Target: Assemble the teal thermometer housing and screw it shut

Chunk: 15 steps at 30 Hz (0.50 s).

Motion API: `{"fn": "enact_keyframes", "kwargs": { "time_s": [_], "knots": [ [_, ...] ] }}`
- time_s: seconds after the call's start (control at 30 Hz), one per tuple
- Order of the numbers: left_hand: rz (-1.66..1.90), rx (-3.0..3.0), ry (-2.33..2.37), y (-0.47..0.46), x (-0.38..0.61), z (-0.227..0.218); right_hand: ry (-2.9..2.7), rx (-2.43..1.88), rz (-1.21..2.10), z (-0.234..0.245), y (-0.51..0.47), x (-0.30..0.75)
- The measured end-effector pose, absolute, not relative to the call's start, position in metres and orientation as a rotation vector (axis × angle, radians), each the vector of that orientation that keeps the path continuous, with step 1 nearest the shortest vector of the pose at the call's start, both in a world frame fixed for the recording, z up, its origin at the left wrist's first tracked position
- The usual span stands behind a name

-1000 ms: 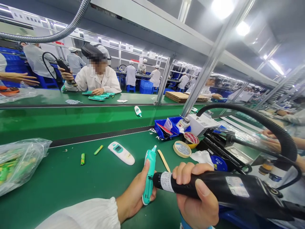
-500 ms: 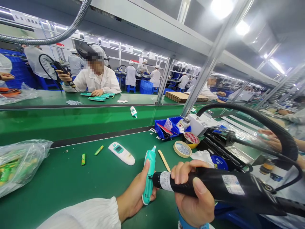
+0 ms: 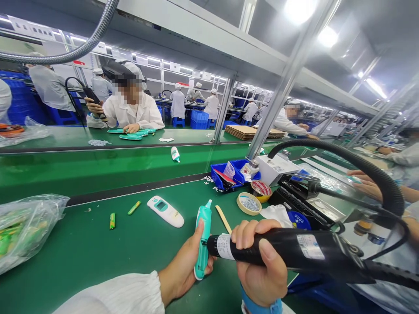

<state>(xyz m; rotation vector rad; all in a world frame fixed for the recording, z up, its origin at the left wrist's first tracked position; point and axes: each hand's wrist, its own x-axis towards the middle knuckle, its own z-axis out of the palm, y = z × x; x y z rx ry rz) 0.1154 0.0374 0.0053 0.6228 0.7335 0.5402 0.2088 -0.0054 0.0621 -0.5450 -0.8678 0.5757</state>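
My left hand (image 3: pixel 185 268) grips a teal thermometer housing (image 3: pixel 203 237), held upright on edge on the green bench. My right hand (image 3: pixel 262 264) is wrapped round a black electric screwdriver (image 3: pixel 294 250), which lies level with its tip against the side of the housing. The screwdriver's thick black cable (image 3: pixel 360 168) loops up on the right. A finished white thermometer (image 3: pixel 165 211) lies just beyond my left hand.
Two green batteries (image 3: pixel 112 220) and a wooden stick (image 3: pixel 223 218) lie on the bench (image 3: pixel 98 248). A plastic bag of parts (image 3: pixel 22 229) sits at left. A tape roll holding screws (image 3: pixel 249 203), a blue bin (image 3: pixel 229 176) and a white box (image 3: pixel 275 168) stand behind. Other workers sit across the conveyor.
Both hands with the housing and screwdriver hold nearly the same pose. A white thermometer on the far conveyor has travelled leftwards. The view shifted slightly.
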Motion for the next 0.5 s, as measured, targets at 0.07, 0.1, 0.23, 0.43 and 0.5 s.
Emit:
{"fn": "enact_keyframes", "kwargs": {
  "time_s": [0.07,0.1,0.23,0.43,0.5],
  "knots": [
    [0.536,0.621,0.724,0.0376,0.1157,0.0042,-0.857,-0.552,0.573,0.0628,-0.0068,0.2075],
    [0.534,0.619,0.724,0.0378,0.1160,0.0039,-0.863,-0.552,0.571,0.0631,-0.0075,0.2070],
    [0.519,0.631,0.725,0.0388,0.1170,0.0033,-0.925,-0.520,0.585,0.0631,-0.0084,0.2064],
    [0.529,0.649,0.737,0.0385,0.1159,0.0034,-0.886,-0.515,0.545,0.0613,-0.0048,0.2102],
    [0.536,0.654,0.747,0.0380,0.1160,0.0043,-0.834,-0.534,0.542,0.0605,-0.0039,0.2103]
  ]
}}
